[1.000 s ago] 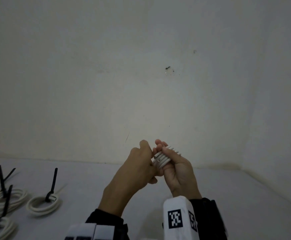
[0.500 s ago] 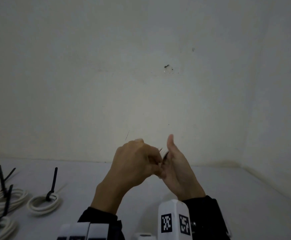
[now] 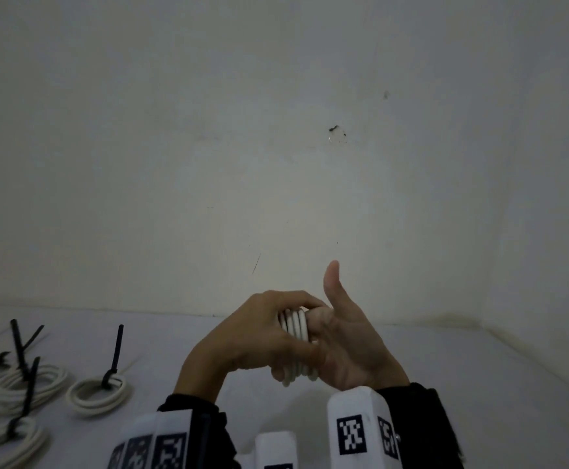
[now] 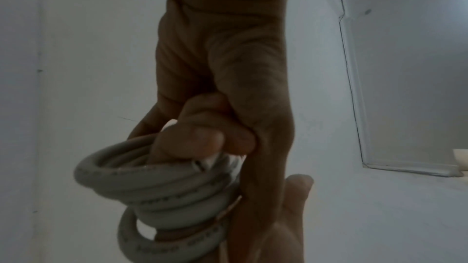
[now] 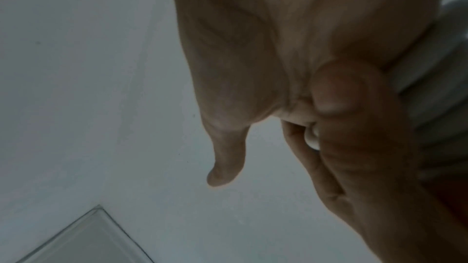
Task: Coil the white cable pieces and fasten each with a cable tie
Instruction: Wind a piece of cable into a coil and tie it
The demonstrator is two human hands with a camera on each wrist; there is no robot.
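Note:
A white cable coil (image 3: 297, 328) of several turns is held up between both hands in front of the wall. My left hand (image 3: 259, 336) grips it from the left, fingers and thumb curled over the turns. The left wrist view shows those curled fingers (image 4: 200, 137) over the coil (image 4: 162, 185). The coil is looped round the fingers of my right hand (image 3: 350, 350), whose thumb sticks straight up. My left hand hides those fingers. In the right wrist view the right thumb (image 5: 225, 167) points away and a strip of the coil (image 5: 430, 79) shows at the right edge. No cable tie is on this coil.
Three tied white coils lie on the white surface at the left, each with a black cable tie sticking up: the nearest coil (image 3: 98, 392), a middle coil (image 3: 31, 384) and a front coil (image 3: 15, 438). A bare wall (image 3: 276, 164) rises behind, with a corner at the right.
The hands have sunk a little and turned. The coil, hidden half a second ago, now shows between them, with the left hand gripping it and the right thumb raised.

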